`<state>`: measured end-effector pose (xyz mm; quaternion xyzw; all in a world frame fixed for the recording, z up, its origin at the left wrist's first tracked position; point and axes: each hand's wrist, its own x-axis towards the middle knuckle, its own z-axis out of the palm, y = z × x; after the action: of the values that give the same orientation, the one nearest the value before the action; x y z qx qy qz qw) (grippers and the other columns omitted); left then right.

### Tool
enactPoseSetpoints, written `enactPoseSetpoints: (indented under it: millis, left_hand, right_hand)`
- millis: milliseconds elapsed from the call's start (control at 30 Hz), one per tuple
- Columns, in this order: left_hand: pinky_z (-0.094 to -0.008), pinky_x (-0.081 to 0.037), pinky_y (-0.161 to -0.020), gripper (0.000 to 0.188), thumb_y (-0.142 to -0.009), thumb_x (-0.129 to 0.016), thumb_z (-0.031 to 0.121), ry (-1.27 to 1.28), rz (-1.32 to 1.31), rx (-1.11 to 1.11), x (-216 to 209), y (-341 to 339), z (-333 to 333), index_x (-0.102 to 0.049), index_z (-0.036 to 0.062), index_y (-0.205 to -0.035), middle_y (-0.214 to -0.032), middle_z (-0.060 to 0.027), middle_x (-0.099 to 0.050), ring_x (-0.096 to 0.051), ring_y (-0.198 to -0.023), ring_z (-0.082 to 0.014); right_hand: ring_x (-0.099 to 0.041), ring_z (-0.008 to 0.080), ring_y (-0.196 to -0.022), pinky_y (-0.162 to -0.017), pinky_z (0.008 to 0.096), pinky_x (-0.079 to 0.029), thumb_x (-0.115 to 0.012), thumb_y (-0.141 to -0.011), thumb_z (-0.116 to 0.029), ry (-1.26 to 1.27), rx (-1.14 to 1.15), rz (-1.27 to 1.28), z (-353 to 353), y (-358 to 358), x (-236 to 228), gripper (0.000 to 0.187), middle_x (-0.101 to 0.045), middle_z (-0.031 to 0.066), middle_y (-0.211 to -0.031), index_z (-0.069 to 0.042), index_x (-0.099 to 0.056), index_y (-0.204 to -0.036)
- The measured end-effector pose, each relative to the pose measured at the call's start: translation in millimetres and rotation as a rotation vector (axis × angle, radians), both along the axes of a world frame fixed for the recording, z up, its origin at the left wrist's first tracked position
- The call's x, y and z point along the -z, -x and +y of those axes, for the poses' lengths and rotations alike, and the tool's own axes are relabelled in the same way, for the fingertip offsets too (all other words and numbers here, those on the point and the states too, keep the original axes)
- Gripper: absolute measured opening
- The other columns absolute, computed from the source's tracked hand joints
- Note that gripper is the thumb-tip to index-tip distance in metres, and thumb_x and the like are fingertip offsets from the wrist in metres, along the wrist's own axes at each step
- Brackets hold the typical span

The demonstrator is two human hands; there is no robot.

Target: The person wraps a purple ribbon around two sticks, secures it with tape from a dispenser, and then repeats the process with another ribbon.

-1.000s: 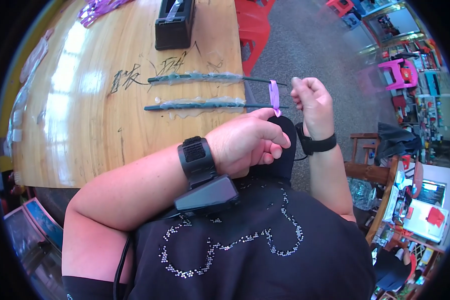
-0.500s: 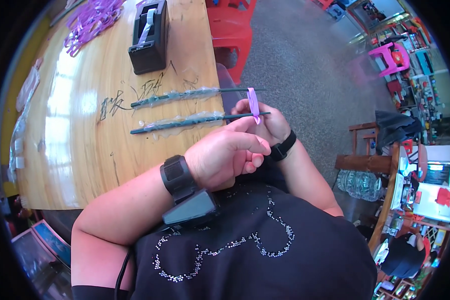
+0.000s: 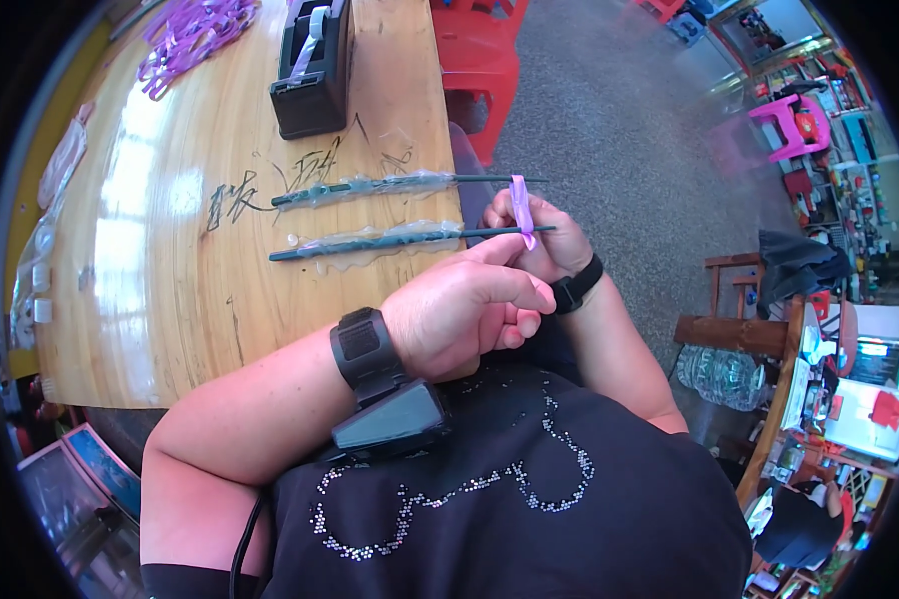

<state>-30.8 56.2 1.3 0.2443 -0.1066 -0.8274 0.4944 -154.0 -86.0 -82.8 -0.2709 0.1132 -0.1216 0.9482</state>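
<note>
Spanning two dark rods (image 3: 370, 243) beyond the tabletop (image 3: 190, 319), a purple ribbon (image 3: 520, 205) meets the half-open, empty left hand's (image 3: 454, 311) extended index; the right hand (image 3: 563, 244) bends inward behind, its fingers' hold unclear.

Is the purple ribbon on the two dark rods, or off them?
On. The purple ribbon spans both dark rods near their right ends, beyond the edge of the table. Whether it is knotted, I cannot tell.

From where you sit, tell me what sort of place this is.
Probably a small shop or craft workspace: a black plastic tape dispenser and tangled purple ribbon lie on a glossy wooden table, with crowded, colourful shelves at the right.
</note>
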Motion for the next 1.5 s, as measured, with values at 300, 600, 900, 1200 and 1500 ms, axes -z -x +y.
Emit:
enactPoseSetpoints:
  millis: [300,600,900,1200,1500]
  left_hand:
    - [-0.0248,-0.043,-0.063,0.061,-0.084,-0.048,0.005,0.008,0.004,-0.005,1,2,1,-0.018,0.0044,-0.137,-0.089,-0.0080,-0.059,-0.053,-0.071,-0.0135]
    - [-0.0252,-0.043,-0.063,0.065,-0.084,-0.048,0.006,0.005,-0.023,-0.017,1,2,1,-0.013,0.0038,-0.138,-0.090,-0.0086,-0.059,-0.053,-0.070,-0.0138]
    - [-0.0246,-0.043,-0.063,0.065,-0.084,-0.049,0.006,0.006,-0.010,0.001,2,1,0,-0.014,0.0039,-0.138,-0.089,-0.0079,-0.058,-0.053,-0.070,-0.0131]
    - [-0.0242,-0.043,-0.062,0.056,-0.083,-0.050,0.006,0.004,-0.012,-0.012,2,2,1,-0.023,0.0051,-0.132,-0.089,-0.0076,-0.059,-0.053,-0.070,-0.0128]
    - [-0.0238,-0.042,-0.061,0.052,-0.083,-0.049,0.005,-0.005,-0.015,-0.009,2,2,-1,-0.027,0.0054,-0.131,-0.088,-0.0070,-0.059,-0.053,-0.069,-0.0127]
  right_hand:
    - [-0.059,0.0176,-0.074,-0.070,0.0306,-0.049,-0.051,-0.088,-0.013,0.085,0.053,0.100,-4,9,-6,0.015,-0.060,0.0096,-0.084,-0.001,-0.059,-0.093]
    - [-0.058,0.0152,-0.072,-0.065,0.0278,-0.047,-0.052,-0.088,-0.014,0.150,0.109,0.220,-8,14,-11,0.017,-0.061,0.0064,-0.084,-0.002,-0.060,-0.096]
    - [-0.059,0.0156,-0.074,-0.067,0.0293,-0.048,-0.056,-0.085,-0.016,0.152,0.116,0.321,-8,18,-24,0.016,-0.061,0.0067,-0.084,-0.003,-0.058,-0.094]
    - [-0.059,0.0137,-0.068,-0.061,0.0259,-0.046,-0.056,-0.087,-0.016,0.125,0.141,0.330,-5,18,-29,0.013,-0.063,0.0050,-0.078,-0.005,-0.060,-0.092]
    - [-0.060,0.0158,-0.077,-0.066,0.0257,-0.045,-0.053,-0.089,-0.021,0.220,0.135,0.345,-7,26,-41,0.020,-0.064,0.0063,-0.084,-0.004,-0.062,-0.095]
